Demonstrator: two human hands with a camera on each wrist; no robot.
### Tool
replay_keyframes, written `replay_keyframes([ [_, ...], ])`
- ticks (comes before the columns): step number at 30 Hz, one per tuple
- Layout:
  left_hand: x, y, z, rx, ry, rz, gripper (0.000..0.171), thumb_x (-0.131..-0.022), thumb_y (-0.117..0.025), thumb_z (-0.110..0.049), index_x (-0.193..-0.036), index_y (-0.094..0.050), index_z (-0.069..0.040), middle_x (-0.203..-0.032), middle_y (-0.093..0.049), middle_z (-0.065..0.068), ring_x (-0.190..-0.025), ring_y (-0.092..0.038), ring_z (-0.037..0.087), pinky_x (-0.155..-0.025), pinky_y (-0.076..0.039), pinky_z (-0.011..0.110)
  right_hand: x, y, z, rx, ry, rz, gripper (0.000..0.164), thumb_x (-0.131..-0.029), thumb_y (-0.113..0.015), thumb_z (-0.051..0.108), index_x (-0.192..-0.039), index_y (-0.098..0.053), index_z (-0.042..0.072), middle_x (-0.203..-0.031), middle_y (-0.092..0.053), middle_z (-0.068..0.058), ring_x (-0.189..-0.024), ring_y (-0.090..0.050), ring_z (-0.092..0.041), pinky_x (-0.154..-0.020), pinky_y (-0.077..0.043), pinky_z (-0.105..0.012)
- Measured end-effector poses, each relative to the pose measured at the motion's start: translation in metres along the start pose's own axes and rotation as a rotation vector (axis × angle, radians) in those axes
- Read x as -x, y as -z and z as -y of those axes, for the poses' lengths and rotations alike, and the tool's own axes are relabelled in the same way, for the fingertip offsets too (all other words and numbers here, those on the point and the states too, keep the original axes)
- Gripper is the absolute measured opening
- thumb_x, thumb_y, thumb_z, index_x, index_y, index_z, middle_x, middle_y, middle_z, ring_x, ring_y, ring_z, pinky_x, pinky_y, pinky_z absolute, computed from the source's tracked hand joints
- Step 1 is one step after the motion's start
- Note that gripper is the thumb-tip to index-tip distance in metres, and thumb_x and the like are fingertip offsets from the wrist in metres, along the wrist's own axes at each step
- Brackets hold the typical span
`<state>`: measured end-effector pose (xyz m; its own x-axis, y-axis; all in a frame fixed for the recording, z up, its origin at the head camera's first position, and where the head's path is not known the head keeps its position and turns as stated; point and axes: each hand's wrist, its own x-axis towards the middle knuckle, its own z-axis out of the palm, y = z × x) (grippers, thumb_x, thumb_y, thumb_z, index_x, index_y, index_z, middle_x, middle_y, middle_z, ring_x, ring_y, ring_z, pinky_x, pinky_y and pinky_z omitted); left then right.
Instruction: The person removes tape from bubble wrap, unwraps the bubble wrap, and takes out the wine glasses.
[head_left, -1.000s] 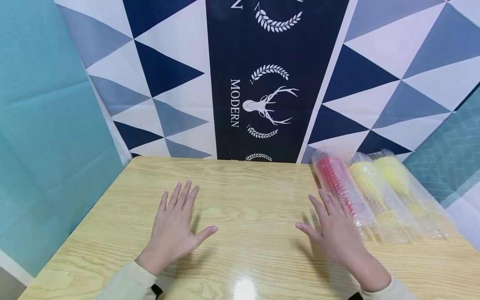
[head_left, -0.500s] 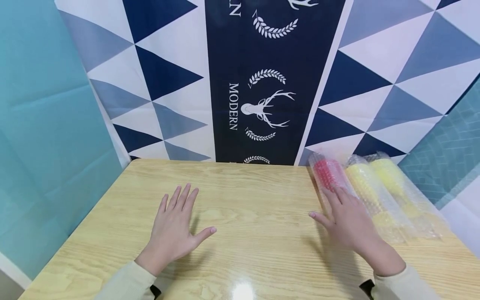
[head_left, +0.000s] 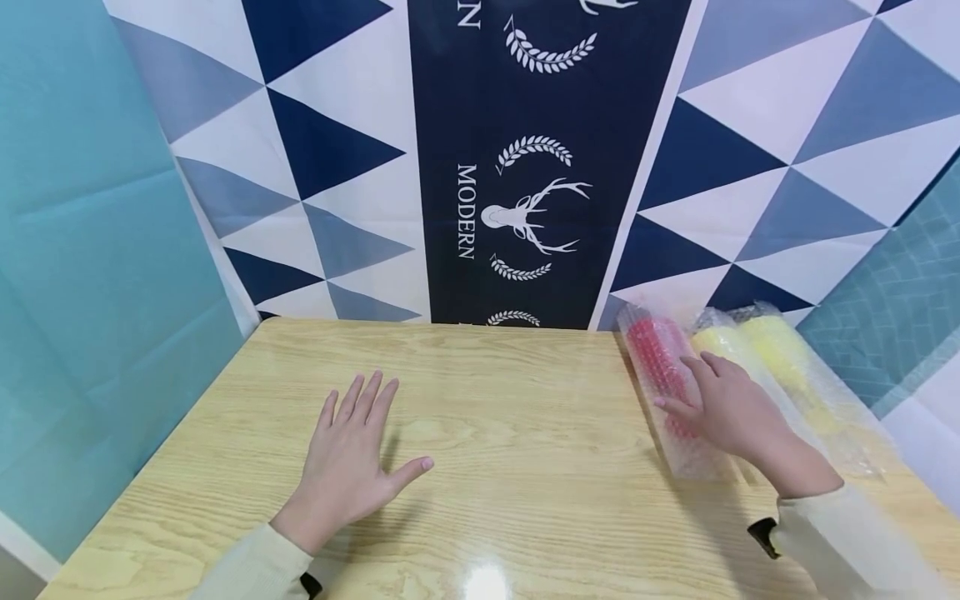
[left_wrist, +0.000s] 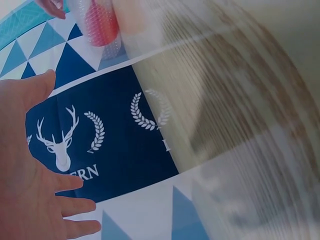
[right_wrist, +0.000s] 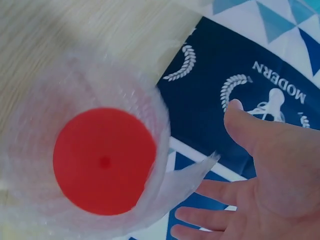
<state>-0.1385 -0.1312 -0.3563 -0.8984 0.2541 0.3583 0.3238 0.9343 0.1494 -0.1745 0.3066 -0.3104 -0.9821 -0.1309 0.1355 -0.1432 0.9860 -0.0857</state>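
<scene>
In the head view, the right hand (head_left: 738, 408) is being held with fingers over a red roll (head_left: 658, 354), which, like two yellow rolls (head_left: 772, 346), is being covered by bubble wrap (head_left: 693, 465) on the table's (head_left: 487, 433) right. In the left wrist view, the left hand (left_wrist: 22, 170) is being held empty, fingers apart. In the right wrist view, fingers are being held apart beside the roll; a pick-up is seemingly being tried, a grip being needed.

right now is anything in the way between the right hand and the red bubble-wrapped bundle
No other object visibly stands between the right hand and the red bundle. Only a loose flap of its own bubble wrap sticks out toward the fingers in the right wrist view. The yellow bundles lie to the red one's right.
</scene>
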Motion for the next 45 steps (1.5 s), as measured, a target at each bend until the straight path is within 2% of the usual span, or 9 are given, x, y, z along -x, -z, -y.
replay_keyframes([
  [10,0.005,-0.001,0.001,-0.024,-0.003,-0.003,0.098,-0.078,-0.061,-0.070,-0.150,-0.037,-0.008,-0.156,-0.039,0.017,-0.146,-0.035,0.039,-0.117,-0.027,0.060,-0.020,0.007,-0.015,-0.086,-0.079,0.163,0.089,-0.091,-0.061,0.051,-0.140,-0.033,-0.017,-0.134,-0.040,-0.047,-0.120,-0.041,-0.062,-0.098,-0.040,-0.069],
  [17,0.006,0.001,0.001,0.011,0.008,0.000,0.098,-0.079,-0.063,-0.067,-0.150,-0.035,-0.006,-0.156,-0.039,0.018,-0.145,-0.035,0.040,-0.117,-0.027,0.061,-0.026,0.007,-0.023,-0.141,-0.147,0.246,0.092,-0.088,-0.066,0.047,-0.136,-0.032,-0.024,-0.127,-0.047,-0.047,-0.113,-0.051,-0.058,-0.095,-0.045,-0.065],
  [23,0.000,0.004,0.001,0.083,0.011,0.025,0.098,-0.080,-0.065,-0.065,-0.151,-0.033,-0.005,-0.156,-0.037,0.021,-0.145,-0.035,0.041,-0.115,-0.030,0.061,-0.026,0.005,-0.025,-0.148,-0.162,0.248,0.092,-0.086,-0.069,0.044,-0.134,-0.032,-0.025,-0.123,-0.050,-0.047,-0.109,-0.053,-0.057,-0.094,-0.046,-0.065],
  [29,-0.009,0.004,0.003,0.190,0.030,0.058,0.101,-0.078,-0.073,-0.056,-0.151,-0.031,-0.001,-0.158,-0.032,0.024,-0.145,-0.033,0.043,-0.114,-0.035,0.060,-0.029,0.003,-0.025,-0.151,-0.142,0.251,0.089,-0.084,-0.071,0.038,-0.134,-0.032,-0.025,-0.120,-0.052,-0.045,-0.105,-0.056,-0.054,-0.092,-0.048,-0.063],
  [37,-0.019,0.006,0.002,0.351,0.140,0.129,0.102,-0.078,-0.078,-0.046,-0.152,-0.026,0.001,-0.158,-0.032,0.023,-0.144,-0.035,0.043,-0.113,-0.038,0.057,-0.024,0.002,-0.022,-0.158,-0.149,0.274,0.083,-0.085,-0.069,0.033,-0.136,-0.032,-0.021,-0.125,-0.050,-0.044,-0.108,-0.054,-0.053,-0.094,-0.047,-0.063],
  [41,-0.024,0.006,0.003,0.412,0.194,0.159,0.102,-0.079,-0.077,-0.046,-0.153,-0.023,-0.001,-0.158,-0.031,0.021,-0.144,-0.034,0.041,-0.114,-0.037,0.056,-0.021,0.000,-0.020,-0.172,-0.147,0.269,0.082,-0.085,-0.069,0.033,-0.137,-0.033,-0.020,-0.125,-0.051,-0.043,-0.107,-0.056,-0.051,-0.093,-0.048,-0.063],
  [45,-0.027,0.006,0.005,0.463,0.219,0.175,0.102,-0.080,-0.076,-0.047,-0.152,-0.023,0.001,-0.157,-0.032,0.022,-0.143,-0.036,0.042,-0.114,-0.037,0.057,-0.018,-0.002,-0.018,-0.183,-0.124,0.250,0.082,-0.084,-0.070,0.033,-0.136,-0.034,-0.019,-0.125,-0.052,-0.043,-0.107,-0.057,-0.051,-0.091,-0.050,-0.061],
])
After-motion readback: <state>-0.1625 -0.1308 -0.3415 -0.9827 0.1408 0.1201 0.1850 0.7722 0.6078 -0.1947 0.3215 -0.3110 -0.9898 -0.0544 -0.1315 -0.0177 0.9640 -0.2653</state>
